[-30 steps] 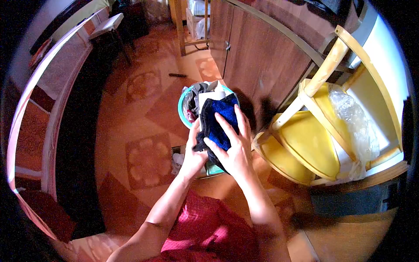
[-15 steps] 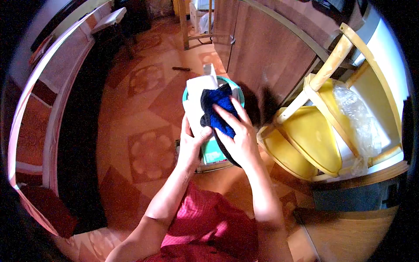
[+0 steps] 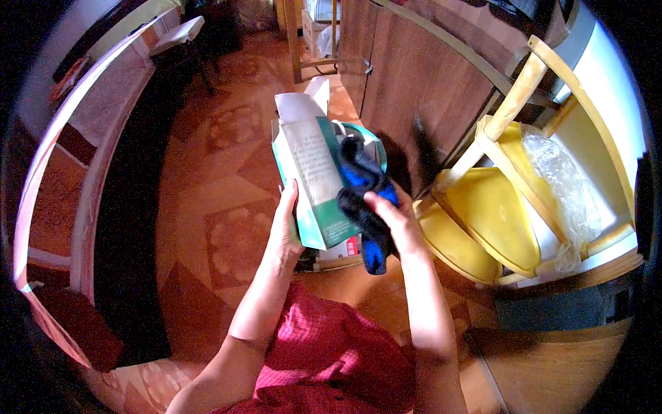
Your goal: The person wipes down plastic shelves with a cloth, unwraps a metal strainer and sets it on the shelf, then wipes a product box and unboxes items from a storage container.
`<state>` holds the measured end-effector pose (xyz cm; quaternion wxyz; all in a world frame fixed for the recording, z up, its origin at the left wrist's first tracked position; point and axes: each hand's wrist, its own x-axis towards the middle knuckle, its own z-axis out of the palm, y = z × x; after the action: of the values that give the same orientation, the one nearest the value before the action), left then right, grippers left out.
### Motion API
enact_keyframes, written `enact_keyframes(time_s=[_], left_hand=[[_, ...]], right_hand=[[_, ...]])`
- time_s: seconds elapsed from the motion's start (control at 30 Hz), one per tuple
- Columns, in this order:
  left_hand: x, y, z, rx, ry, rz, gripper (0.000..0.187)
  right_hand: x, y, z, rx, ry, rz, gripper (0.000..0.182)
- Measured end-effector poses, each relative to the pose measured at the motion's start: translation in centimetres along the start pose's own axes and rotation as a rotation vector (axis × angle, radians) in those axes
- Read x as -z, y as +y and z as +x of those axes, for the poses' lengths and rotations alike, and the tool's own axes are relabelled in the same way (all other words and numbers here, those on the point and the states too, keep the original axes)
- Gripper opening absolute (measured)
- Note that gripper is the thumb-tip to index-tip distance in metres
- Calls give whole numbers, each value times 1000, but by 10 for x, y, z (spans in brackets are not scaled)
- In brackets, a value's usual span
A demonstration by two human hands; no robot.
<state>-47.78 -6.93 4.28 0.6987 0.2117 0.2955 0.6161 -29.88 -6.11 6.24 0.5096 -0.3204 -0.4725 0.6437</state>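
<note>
A white and green cardboard box (image 3: 312, 169) with printed text on its side is in my left hand (image 3: 284, 224), tilted, with its white top flaps standing up. My fingers grip its lower left side and are partly hidden behind it. In my right hand (image 3: 398, 222) is a bunched black-and-blue cloth (image 3: 360, 185), held just right of the box, thumb on top. Its lower end hangs below the hand. Behind both shows the rim of a teal round container (image 3: 380, 146), mostly hidden by the box.
At the right stand yellow-seated wooden chairs (image 3: 486, 221) with clear plastic wrap (image 3: 562, 186) on them. A brown wooden cabinet (image 3: 420, 83) stands ahead. A pink-framed piece of furniture (image 3: 83, 186) lines the left. Patterned reddish floor (image 3: 227, 228) lies beneath.
My right hand has drawn the cloth off the box's face, down and to the right. The box has turned so that its printed side shows.
</note>
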Motion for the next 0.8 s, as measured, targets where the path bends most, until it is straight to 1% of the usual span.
enact_keyframes(time_s=[0.03,0.07,0.1,0.13,0.17,0.23,0.3,0.37,0.4,0.43,0.47,0.5,0.57,0.63,0.67,0.7,0.77,0.8], left_hand=[[0,0,-2,25,-50,-73,68],[6,0,-1,28,-91,-114,63],[9,-2,2,23,-93,-113,63],[13,-5,6,-48,-73,-55,61],[16,-6,7,-119,-50,5,58],[17,-8,7,-147,-20,28,58],[13,-6,1,-285,-74,332,61],[11,-12,-5,-189,-73,387,73],[10,-17,-12,-162,-126,398,76],[3,-21,-22,-135,-179,411,80],[-6,-22,-31,-27,-156,367,84],[-13,-25,-35,-37,-154,321,85],[-11,-27,-27,-125,-128,328,80],[-10,-19,-10,-171,-74,269,72],[-13,-13,-4,-214,-14,230,63],[-13,-5,2,-210,-32,139,60],[12,6,26,-119,12,3,59],[10,18,27,-90,-38,0,58]], right_hand=[[-4,-5,-3,83,-22,-162,41],[-4,-3,-3,152,-26,-263,41],[-7,-3,-3,221,-30,-364,41],[-7,-8,-4,392,-57,-622,38],[-11,-15,-7,396,-113,-643,35],[-10,-15,-5,540,-201,-859,34],[-16,-10,-4,635,-141,-924,36],[-22,-10,-2,669,12,-977,40],[-22,-14,1,718,68,-1033,43],[-19,-15,4,744,171,-1040,42],[-16,-15,8,714,246,-943,42],[-15,-13,10,682,315,-844,42],[-16,-13,7,712,310,-844,42],[-18,-12,2,711,168,-1004,40],[-19,-10,0,723,101,-976,38],[-17,-8,-3,643,35,-939,36],[-11,-5,-8,587,-89,-835,36],[-9,-6,-9,534,-81,-790,35]])
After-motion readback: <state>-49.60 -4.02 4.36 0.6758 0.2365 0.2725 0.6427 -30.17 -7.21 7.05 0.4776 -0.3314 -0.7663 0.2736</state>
